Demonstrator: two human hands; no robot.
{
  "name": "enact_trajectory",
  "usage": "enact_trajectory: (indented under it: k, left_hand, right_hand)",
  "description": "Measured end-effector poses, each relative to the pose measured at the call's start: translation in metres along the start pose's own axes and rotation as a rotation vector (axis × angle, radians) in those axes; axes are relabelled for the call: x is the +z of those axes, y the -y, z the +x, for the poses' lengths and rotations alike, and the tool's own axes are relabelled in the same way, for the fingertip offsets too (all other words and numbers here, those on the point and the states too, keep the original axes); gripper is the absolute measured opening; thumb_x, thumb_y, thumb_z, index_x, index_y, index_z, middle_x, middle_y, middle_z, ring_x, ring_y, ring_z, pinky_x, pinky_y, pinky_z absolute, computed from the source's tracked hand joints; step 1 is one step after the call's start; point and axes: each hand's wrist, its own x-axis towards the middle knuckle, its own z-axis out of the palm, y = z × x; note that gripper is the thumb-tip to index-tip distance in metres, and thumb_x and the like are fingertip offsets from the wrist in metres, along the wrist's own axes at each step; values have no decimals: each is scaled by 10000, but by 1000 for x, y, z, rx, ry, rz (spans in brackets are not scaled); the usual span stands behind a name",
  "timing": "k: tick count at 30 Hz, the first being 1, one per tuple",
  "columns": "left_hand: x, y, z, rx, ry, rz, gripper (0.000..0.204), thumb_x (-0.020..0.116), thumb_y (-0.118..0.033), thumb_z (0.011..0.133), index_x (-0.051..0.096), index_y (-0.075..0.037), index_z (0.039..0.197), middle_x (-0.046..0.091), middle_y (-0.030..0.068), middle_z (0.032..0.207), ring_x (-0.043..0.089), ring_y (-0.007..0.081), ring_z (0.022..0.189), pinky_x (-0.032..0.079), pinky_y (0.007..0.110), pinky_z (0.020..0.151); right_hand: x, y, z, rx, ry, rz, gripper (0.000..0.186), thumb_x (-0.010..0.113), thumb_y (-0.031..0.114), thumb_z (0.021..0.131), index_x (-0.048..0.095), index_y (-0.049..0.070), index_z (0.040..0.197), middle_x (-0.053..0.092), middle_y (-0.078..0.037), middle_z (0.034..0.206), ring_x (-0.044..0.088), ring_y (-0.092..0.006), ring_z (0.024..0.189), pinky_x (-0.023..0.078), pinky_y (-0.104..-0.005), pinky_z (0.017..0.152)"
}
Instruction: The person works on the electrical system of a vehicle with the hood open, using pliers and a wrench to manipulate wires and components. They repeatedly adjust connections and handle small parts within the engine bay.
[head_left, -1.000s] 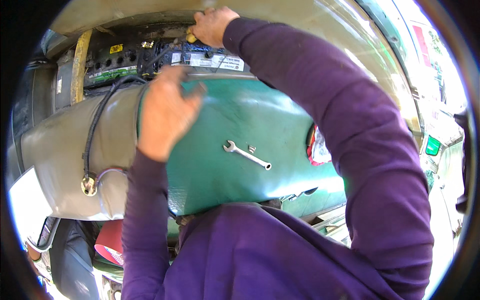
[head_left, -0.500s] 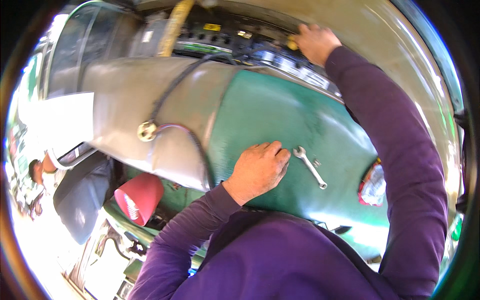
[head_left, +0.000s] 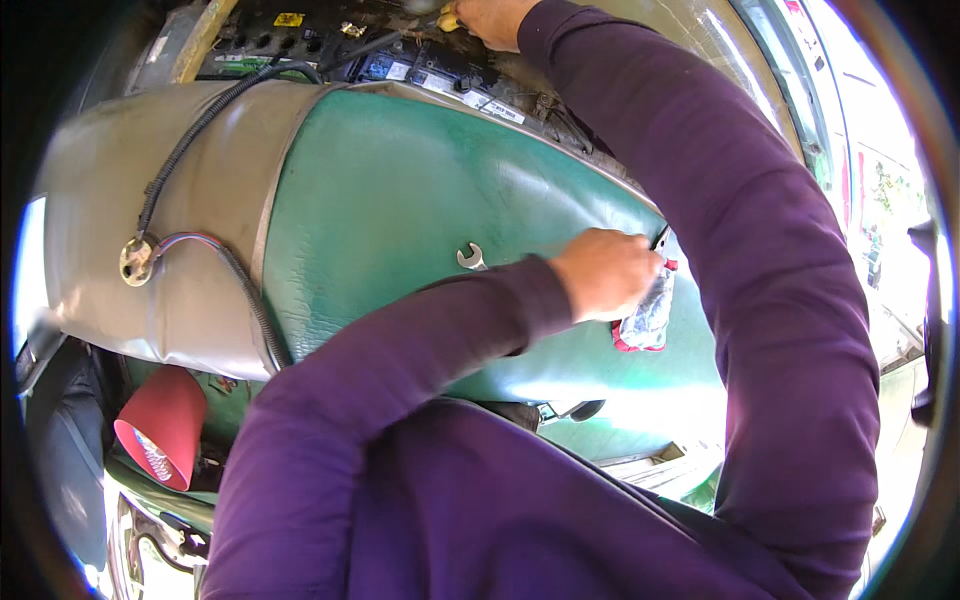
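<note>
My right hand (head_left: pixel 495 18) is at the top edge, its fingers closed on a small yellow piece (head_left: pixel 448 18) over the dark bay with the batteries (head_left: pixel 440 82). The rest of that piece is blurred. My left hand (head_left: pixel 608 272) is curled beside a red-edged clear packet (head_left: pixel 648 318) on the green seat cover (head_left: pixel 390 190). A dark tip shows past its fingers, but what they hold is hidden. The open jaw of a wrench (head_left: pixel 472 257) shows above my left forearm, which covers the rest of it.
A black corrugated cable (head_left: pixel 185 140) crosses the tan cover (head_left: pixel 85 190) to a round brass-coloured fitting (head_left: pixel 137 262). A red cone-shaped thing (head_left: pixel 170 420) stands at lower left. A yellowish bar (head_left: pixel 203 40) leans at the battery bay's left.
My left hand has moved right, from beside the wrench to the packet. The view has shifted, so the seat and batteries appear further left. My right hand stays at the yellow piece.
</note>
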Motion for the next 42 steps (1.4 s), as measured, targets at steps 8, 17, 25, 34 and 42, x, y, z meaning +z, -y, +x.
enact_trajectory:
  k: [8, 17, 25, 34, 42]
  left_hand:
    - [97, -16, 59, -310, 86, 272, 280, 611, -273, 934, 676, -55, 1098, 712, 118, 1050, 720, 216, 951, 561, 361, 763]
    - [135, 14, 64, -304, -123, -332, 357, 711, -320, 848, 719, 18, 961, 704, 235, 934, 722, 361, 892, 570, 449, 801]
    - [15, -22, -33, -331, -68, -481, 426, 666, -343, 923, 682, 80, 977, 658, 247, 1036, 592, 408, 1090, 487, 479, 915]
    - [-138, 27, -145, -544, -304, -1360, 382, 596, -196, 962, 590, 0, 1289, 586, 186, 1358, 592, 354, 1228, 450, 435, 1091]
    - [-119, 95, -71, -573, -761, -2132, 215, 522, -124, 932, 603, 38, 1049, 620, 208, 1161, 606, 397, 1136, 510, 548, 1028]
  right_hand:
    - [1, 6, -1, -20, 45, -35, 371, 477, 383, 1020, 735, 189, 1202, 661, -143, 1258, 639, -346, 1176, 529, -494, 920]
    - [-13, 11, -6, 53, 33, -32, 311, 544, 203, 977, 708, 178, 1240, 608, -91, 1208, 611, -303, 1150, 543, -459, 863]
    - [-8, 6, 2, 46, 85, -39, 309, 535, 239, 999, 726, 187, 1237, 615, -91, 1249, 593, -301, 1206, 531, -463, 898]
    - [-11, -5, 9, 10, 144, -15, 320, 535, 242, 998, 711, 187, 1260, 604, -83, 1268, 585, -307, 1226, 527, -464, 915]
    - [-36, 5, 17, 27, 173, -21, 312, 541, 244, 993, 721, 191, 1242, 610, -88, 1281, 583, -305, 1235, 517, -476, 934]
